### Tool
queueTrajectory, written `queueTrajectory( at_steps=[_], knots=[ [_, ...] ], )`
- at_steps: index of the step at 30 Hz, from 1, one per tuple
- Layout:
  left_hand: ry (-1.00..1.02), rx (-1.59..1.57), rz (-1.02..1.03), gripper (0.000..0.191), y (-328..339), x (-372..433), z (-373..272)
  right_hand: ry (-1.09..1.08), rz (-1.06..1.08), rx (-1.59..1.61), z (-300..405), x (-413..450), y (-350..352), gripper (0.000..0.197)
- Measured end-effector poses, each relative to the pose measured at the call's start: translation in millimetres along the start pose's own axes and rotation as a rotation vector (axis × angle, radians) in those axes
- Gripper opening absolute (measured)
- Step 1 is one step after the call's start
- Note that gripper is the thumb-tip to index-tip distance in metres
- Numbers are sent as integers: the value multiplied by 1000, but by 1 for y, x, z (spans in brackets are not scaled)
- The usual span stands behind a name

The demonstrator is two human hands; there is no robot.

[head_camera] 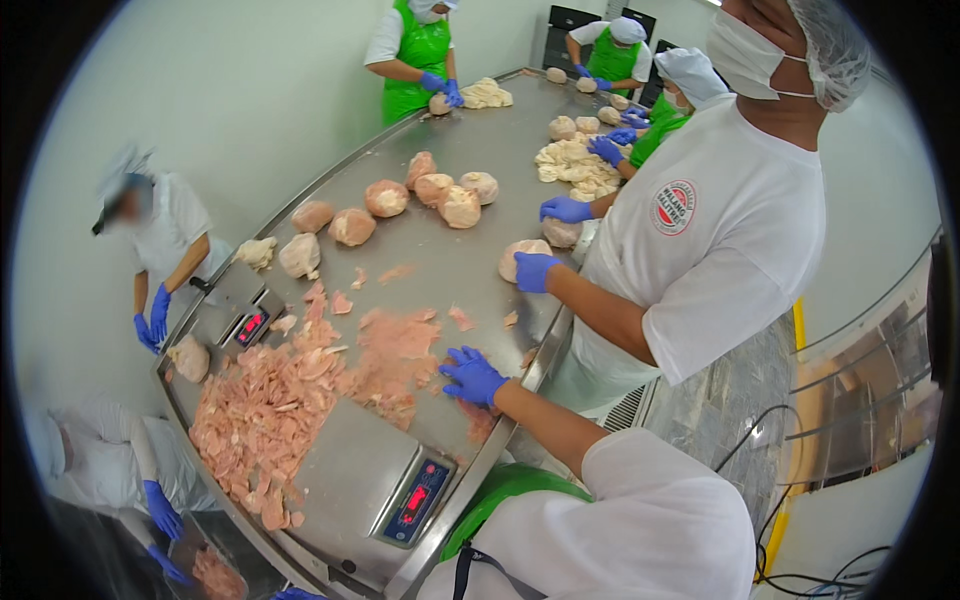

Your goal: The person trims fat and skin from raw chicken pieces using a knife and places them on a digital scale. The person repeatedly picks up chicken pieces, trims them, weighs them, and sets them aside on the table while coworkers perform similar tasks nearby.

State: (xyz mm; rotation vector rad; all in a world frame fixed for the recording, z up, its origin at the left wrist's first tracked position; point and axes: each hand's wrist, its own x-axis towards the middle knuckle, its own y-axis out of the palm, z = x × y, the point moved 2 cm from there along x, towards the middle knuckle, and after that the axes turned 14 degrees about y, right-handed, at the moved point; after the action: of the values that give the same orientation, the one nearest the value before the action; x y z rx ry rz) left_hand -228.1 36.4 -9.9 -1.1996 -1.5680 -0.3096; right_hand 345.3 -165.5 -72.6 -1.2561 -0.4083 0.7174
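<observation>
My right hand (472, 377), in a blue glove, rests palm down with its fingers spread on the steel table (472, 289), beside thin scraps of pink meat (397, 337). A blue glove at the bottom edge seems to be my left hand (298, 595); only a sliver shows, and what it touches is hidden. Between the two is a steel scale (352, 457) with a lit red display (415, 502). A large heap of pale pink meat pieces (262, 412) lies beyond the scale. Round meat balls (459, 206) stand farther up the table.
A co-worker's gloved hand (534, 271) holds a meat ball (517, 259) close by on the right. A second scale (244, 300) stands at the far-left edge. Other co-workers surround the table. Pale skins (577, 165) lie farther along; a tray of meat (217, 574) is at lower left.
</observation>
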Motion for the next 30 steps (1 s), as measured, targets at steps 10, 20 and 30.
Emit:
queueTrajectory(
  at_steps=[10, 20, 30],
  knots=[
    [-723, -946, -261, 44, 121, 47, -136, 73, 315, 156, -20, -60, -31, 79],
    [-794, -1033, -275, 39, 174, 77, -246, -238, -116, 623, 79, 166, 15, 35],
    [-886, -519, -478, 39, 119, 26, -216, 468, -283, -175, -139, 413, -164, 54]
  ],
)
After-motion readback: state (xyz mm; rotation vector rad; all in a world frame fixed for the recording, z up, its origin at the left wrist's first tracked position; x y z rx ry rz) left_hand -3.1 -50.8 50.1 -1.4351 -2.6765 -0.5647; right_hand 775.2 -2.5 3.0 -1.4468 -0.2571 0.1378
